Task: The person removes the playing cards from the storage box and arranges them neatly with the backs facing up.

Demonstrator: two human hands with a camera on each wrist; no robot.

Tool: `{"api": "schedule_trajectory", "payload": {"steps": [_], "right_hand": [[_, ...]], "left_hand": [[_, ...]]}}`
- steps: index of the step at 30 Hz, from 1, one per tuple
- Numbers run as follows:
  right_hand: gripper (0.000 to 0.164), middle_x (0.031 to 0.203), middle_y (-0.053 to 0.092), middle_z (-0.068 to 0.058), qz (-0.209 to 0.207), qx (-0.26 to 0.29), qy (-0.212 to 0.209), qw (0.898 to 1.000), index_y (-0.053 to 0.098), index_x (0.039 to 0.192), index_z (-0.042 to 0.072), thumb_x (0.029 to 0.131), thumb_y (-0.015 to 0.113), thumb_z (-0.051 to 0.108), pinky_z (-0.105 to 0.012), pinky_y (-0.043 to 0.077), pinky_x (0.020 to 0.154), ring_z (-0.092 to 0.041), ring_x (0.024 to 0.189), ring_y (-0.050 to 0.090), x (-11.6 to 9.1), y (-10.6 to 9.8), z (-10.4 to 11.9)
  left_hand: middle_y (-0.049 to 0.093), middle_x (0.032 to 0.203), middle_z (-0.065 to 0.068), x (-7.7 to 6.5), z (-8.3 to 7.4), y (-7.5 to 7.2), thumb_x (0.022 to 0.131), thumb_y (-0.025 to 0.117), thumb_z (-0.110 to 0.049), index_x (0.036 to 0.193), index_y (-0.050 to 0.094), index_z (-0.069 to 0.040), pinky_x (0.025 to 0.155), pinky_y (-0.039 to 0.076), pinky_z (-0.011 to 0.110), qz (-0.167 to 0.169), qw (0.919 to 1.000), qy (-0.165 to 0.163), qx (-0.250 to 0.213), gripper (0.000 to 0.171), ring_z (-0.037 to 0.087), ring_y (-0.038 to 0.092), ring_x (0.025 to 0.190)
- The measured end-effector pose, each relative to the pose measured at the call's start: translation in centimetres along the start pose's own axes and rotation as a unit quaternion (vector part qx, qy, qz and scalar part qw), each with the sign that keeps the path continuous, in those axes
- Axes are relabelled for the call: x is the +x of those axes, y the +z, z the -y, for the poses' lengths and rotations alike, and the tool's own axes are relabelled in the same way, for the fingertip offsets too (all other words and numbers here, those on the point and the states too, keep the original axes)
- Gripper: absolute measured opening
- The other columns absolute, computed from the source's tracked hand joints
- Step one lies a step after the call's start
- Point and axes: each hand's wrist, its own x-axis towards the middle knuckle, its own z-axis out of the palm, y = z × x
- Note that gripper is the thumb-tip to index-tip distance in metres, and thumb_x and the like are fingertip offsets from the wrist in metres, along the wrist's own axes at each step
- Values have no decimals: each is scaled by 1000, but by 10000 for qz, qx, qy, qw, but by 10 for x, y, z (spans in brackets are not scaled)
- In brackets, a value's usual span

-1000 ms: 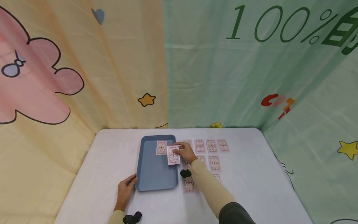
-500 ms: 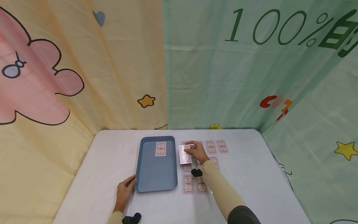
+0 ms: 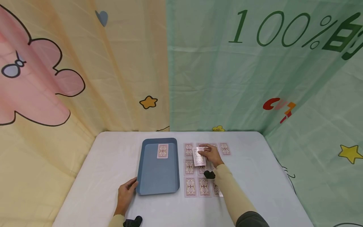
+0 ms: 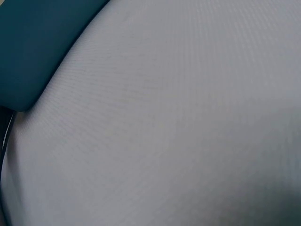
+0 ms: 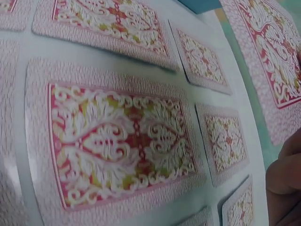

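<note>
In the head view, my right hand (image 3: 212, 155) pinches a playing card (image 3: 198, 160) by its right side, patterned back up, above rows of face-down playing cards. The right wrist view shows the held card (image 5: 270, 52) at the upper right, with a finger (image 5: 289, 169) below it. Red-and-white backs show on the laid-out cards, such as this near one (image 5: 124, 146). My left hand (image 3: 125, 193) holds the blue tray (image 3: 158, 176) at its lower left edge. One face-down card (image 3: 163, 151) lies inside near the tray's far end.
To the tray's right, face-down cards lie in three rows on the white tablecloth (image 3: 249, 176); my right hand and sleeve cover some. A nearest-row card (image 3: 190, 187) lies close to the tray. Printed curtains (image 3: 210, 78) rise behind and beside the table.
My right hand has carried the held card rightward, from over the tray's right edge to above the card rows. My left hand and the tray have stayed in place.
</note>
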Motion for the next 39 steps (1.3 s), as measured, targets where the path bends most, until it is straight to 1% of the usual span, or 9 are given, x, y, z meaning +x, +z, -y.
{"api": "schedule_trajectory", "payload": {"steps": [6, 17, 23, 25, 27, 30, 32, 35, 39], "right_hand": [[38, 67, 57, 3, -351, -272, 75, 9990, 63, 121, -1, 86, 73, 11, -24, 34, 47, -7, 49, 34, -7, -24, -7], [45, 62, 58, 3, -805, -230, 625, 9945, 58, 125, -1, 85, 74, 14, -24, 36, 44, -7, 44, 36, -20, -69, -26], [47, 78, 63, 1, -1250, -200, 941, 9875, 59, 127, 1, 85, 74, 16, -23, 47, 54, -7, 61, 53, -24, -89, -34], [47, 82, 64, 0, -1347, -199, 1005, 9856, 58, 128, 1, 86, 74, 16, -23, 49, 57, -8, 66, 56, -27, -96, -37], [46, 82, 64, -1, -1430, -261, 1033, 9840, 59, 128, 1, 86, 73, 14, -23, 49, 57, -9, 66, 56, -30, -101, -39], [45, 78, 64, -2, -1452, -345, 1069, 9830, 59, 127, 0, 86, 73, 13, -23, 49, 55, -8, 63, 55, -33, -106, -41], [44, 79, 65, -2, -1427, -425, 1110, 9826, 58, 127, -2, 87, 72, 12, -23, 50, 55, -8, 64, 57, -34, -109, -42], [43, 81, 66, -3, -1396, -558, 1187, 9815, 59, 126, -3, 87, 72, 11, -24, 51, 56, -10, 66, 60, -35, -112, -45], [41, 80, 67, -6, -1269, -933, 1123, 9811, 60, 123, -4, 85, 72, 9, -25, 51, 55, -12, 64, 60, -37, -116, -54]], "left_hand": [[61, 124, 22, -1, 1, -1, 97, 59, -16, 124, 62, 6, 82, 40, 6, -9, 9998, 171, -69, 35, 34, 54, 120], [62, 124, 21, -1, 3, 2, 95, 59, -11, 123, 62, 6, 82, 42, 7, 30, 9999, 1, -114, 33, 34, 55, 120], [61, 125, 21, 3, 4, 1, 96, 58, -12, 124, 61, 6, 80, 38, 4, 41, 9999, -8, -125, 34, 32, 55, 119], [61, 125, 21, 3, 5, 1, 96, 59, -13, 124, 62, 5, 80, 38, 4, 54, 9999, -27, -138, 34, 25, 57, 116], [61, 126, 20, 3, 5, 0, 95, 59, -14, 124, 62, 5, 79, 38, 3, 82, 9999, -54, -141, 34, 9, 58, 110], [61, 126, 20, 3, 6, 0, 96, 59, -14, 124, 62, 5, 79, 38, 2, 82, 9999, -23, -146, 34, 3, 56, 107], [61, 126, 20, 2, 5, 0, 96, 59, -12, 125, 61, 5, 79, 36, 1, 90, 9998, -20, -156, 34, 10, 58, 111], [60, 127, 22, 2, 5, 0, 96, 57, -12, 125, 60, 6, 80, 36, 1, 94, 9999, -4, -143, 35, 31, 55, 119], [60, 127, 22, 2, 3, 0, 96, 57, -13, 125, 60, 7, 79, 36, 1, 69, 9999, -57, -89, 35, 34, 54, 120]]}}
